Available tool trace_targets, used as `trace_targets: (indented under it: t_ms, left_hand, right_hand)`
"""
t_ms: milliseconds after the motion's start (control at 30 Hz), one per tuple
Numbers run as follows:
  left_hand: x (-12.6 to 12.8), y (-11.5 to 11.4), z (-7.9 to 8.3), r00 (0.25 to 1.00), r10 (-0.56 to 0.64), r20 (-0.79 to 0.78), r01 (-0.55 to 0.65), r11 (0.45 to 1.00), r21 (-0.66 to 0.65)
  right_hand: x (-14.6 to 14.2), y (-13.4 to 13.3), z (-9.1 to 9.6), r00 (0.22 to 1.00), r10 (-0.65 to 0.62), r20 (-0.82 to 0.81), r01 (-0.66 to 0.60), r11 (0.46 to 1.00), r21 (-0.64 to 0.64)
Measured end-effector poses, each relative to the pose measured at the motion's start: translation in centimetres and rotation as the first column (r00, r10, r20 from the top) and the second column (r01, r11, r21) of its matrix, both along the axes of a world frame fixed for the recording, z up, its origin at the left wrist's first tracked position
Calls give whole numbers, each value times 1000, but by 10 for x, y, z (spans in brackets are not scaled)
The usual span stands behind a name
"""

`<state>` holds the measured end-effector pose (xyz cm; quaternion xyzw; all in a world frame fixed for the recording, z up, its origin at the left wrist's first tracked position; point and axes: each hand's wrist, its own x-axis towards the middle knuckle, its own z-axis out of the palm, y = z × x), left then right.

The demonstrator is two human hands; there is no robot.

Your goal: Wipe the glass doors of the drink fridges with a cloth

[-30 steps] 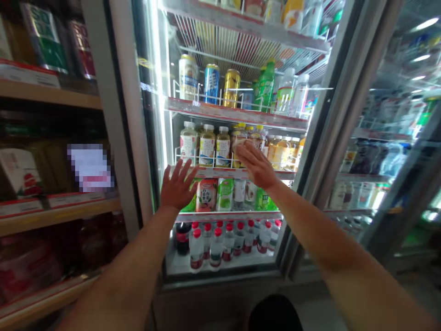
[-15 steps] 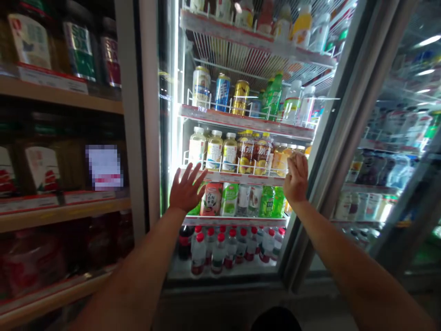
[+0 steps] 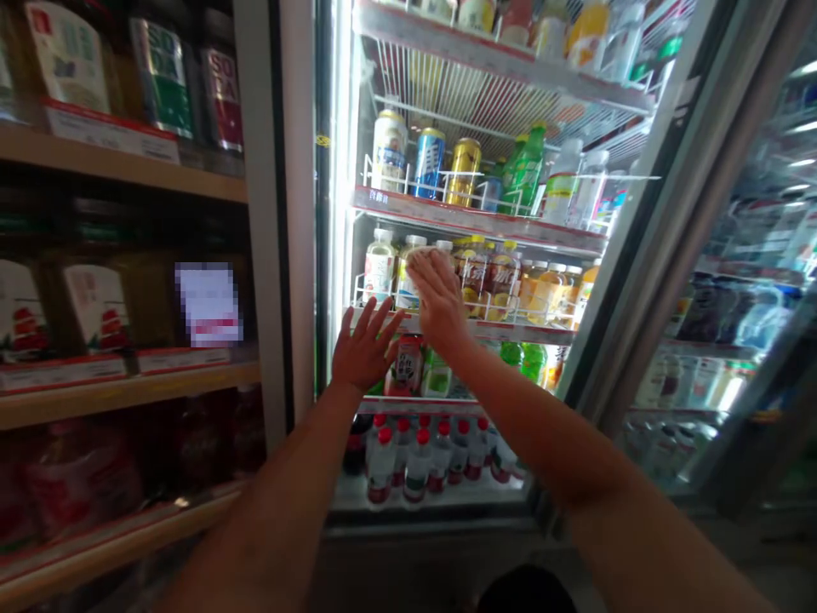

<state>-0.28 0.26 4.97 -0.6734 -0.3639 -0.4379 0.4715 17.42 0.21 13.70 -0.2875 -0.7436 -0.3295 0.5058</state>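
My left hand is spread flat against the glass door of a lit drinks fridge, fingers apart and holding nothing. My right hand lies to its right and slightly higher, its fingers together over a pale cloth against the same glass. Only an edge of the cloth shows past the fingertips; the rest is under the hand. Behind the glass near the right hand stand pale tea bottles and brown bottles with yellow caps. A red carton is visible below, between the hands.
On the left, an open wooden shelf holds large bottles with price strips. A metal door frame edges the glass on the right, with another glass-fronted fridge beyond. Red-capped bottles stand low inside. A dark round shape shows at the bottom.
My right hand has swept left across the glass with the cloth, from near the right door edge to just beside my left hand. The left hand stays on the glass; the view has shifted slightly.
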Motion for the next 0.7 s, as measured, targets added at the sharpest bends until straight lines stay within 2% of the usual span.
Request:
trace_targets:
  t_ms: [100, 167, 267, 333, 467, 567, 633, 700]
  left_hand:
    - [-1, 3, -1, 1000, -11, 2, 11, 999, 39]
    - [-2, 5, -1, 1000, -20, -5, 20, 997, 74]
    - [-3, 5, 0, 1000, -13, -13, 14, 997, 76]
    - [-2, 3, 1, 1000, -8, -9, 9, 999, 40]
    - [-2, 2, 2, 1000, 4, -1, -4, 1000, -7]
    - [-2, 2, 2, 1000, 20, -3, -20, 1000, -15]
    - [-2, 2, 2, 1000, 26, -6, -26, 1000, -10]
    - [-1, 2, 2, 999, 35, -10, -35, 999, -3]
  right_hand:
    - [-28, -3, 18, 989, 22, 144, -20, 1000, -12]
    - [-38, -5, 30, 966, 30, 256, -26, 999, -18]
    - [-34, -7, 50, 913, 30, 406, -25, 1000, -17]
    - [-21, -7, 65, 903, 22, 429, -15, 1000, -18]
    - [26, -1, 98, 969, -24, 245, 24, 1000, 6]
    - [83, 14, 119, 996, -88, 18, 87, 996, 36]
    - [131, 27, 124, 984, -123, -129, 132, 989, 63]
    - [181, 38, 119, 940, -158, -301, 192, 978, 87]
